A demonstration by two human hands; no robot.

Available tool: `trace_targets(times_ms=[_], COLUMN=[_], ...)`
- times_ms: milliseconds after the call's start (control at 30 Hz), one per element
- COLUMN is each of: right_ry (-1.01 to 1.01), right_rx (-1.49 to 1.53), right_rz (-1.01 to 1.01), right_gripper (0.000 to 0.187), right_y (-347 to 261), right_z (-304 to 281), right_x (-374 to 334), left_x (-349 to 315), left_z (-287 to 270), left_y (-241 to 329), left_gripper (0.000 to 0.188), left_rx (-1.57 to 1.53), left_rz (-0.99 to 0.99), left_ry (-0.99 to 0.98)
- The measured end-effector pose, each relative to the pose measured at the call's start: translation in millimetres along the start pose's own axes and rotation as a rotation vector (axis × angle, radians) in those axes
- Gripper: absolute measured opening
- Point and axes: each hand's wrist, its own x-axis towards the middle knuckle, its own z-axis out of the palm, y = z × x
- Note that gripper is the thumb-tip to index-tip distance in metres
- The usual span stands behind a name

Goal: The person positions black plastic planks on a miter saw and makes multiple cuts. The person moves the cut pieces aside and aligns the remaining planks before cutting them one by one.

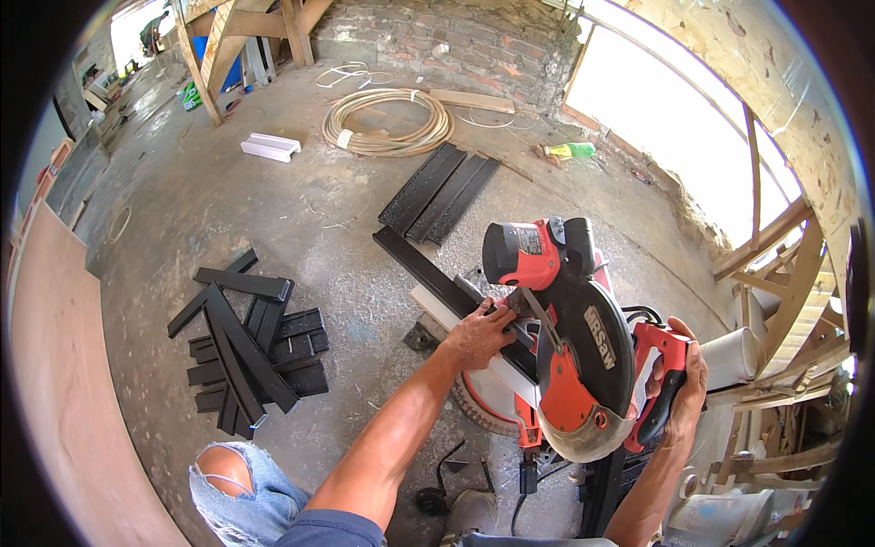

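A red and black miter saw (588, 324) stands on the floor in front of me, its head over the base. My right hand (685, 374) is wrapped round the saw's rear handle (658, 406). A long black channel bar (424, 272) lies across the saw bed, its far end sticking out to the upper left. My left hand (478, 337) grips this bar close to the blade guard, with the fingers bent over it. The blade and the part of the bar under the guard are hidden.
Cut black pieces (255, 346) lie piled at the left. Several black lengths (437, 193) rest beyond the saw, near a coiled hose (387, 123), a white channel piece (271, 147) and a green bottle (571, 149). Wooden framing (784, 273) and a white bucket (729, 356) stand right.
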Motion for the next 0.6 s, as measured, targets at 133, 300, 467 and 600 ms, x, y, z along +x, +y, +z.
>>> trace_targets(times_ms=[133, 300, 467, 600], right_ry=[0.000, 0.004, 0.000, 0.002], right_rx=[-0.006, 0.006, 0.005, 0.001], right_rz=[-0.007, -0.008, -0.018, -0.015], right_gripper=[0.059, 0.058, 0.057, 0.057], right_y=[0.6, 0.4, 1.6, -1.5], right_z=[0.0, 1.9, 0.2, 0.7], right_x=[0.1, -0.9, -0.1, -0.2], left_x=[0.6, 0.1, 0.9, 1.9], left_z=[0.0, -3.6, -2.6, -2.6], left_y=[-0.2, 0.2, 1.4, 0.9], left_gripper=[0.044, 0.044, 0.043, 0.043], left_rx=[-0.002, -0.001, 0.011, 0.014], left_rz=[0.001, 0.000, -0.007, -0.001], left_ry=[-0.009, -0.022, -0.039, -0.039])
